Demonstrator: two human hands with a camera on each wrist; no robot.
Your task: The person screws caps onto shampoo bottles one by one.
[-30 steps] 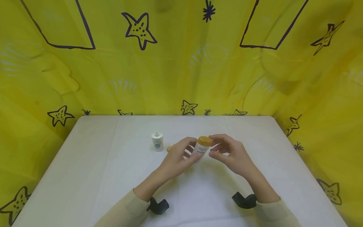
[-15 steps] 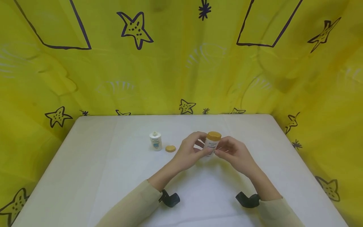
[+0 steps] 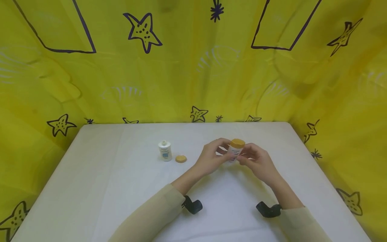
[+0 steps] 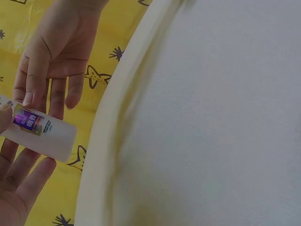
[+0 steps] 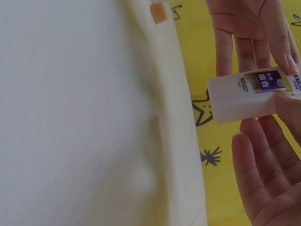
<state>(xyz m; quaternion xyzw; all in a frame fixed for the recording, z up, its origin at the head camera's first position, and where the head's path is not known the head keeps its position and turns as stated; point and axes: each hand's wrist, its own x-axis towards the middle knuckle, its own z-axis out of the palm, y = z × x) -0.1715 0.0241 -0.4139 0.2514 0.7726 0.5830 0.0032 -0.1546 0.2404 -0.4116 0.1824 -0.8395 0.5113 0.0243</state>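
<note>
A white plastic bottle (image 3: pixel 234 152) with a yellow cap (image 3: pixel 237 143) is held above the table, cap upward and slightly tilted. My left hand (image 3: pixel 213 156) grips its body, thumb in front and fingers behind. From the other side my right hand (image 3: pixel 258 163) pinches it too, with its thumb (image 5: pixel 285 100) on the label side and fingers behind. Both wrist views show the bottle (image 4: pixel 59 140) with a purple label (image 4: pixel 29 120) and a plain lower end; its cap lies outside those views.
A second white bottle (image 3: pixel 165 151), uncapped with a narrow neck, stands upright left of my hands. Beside it a loose yellow cap (image 3: pixel 180 159) lies on the white-covered table (image 3: pixel 127 188). A yellow patterned curtain (image 3: pixel 175 77) hangs behind the table.
Both hands have shifted right with the capped bottle, which has become more upright. My right fingers have moved from the cap down to the bottle's side. The loose cap has come into view.
</note>
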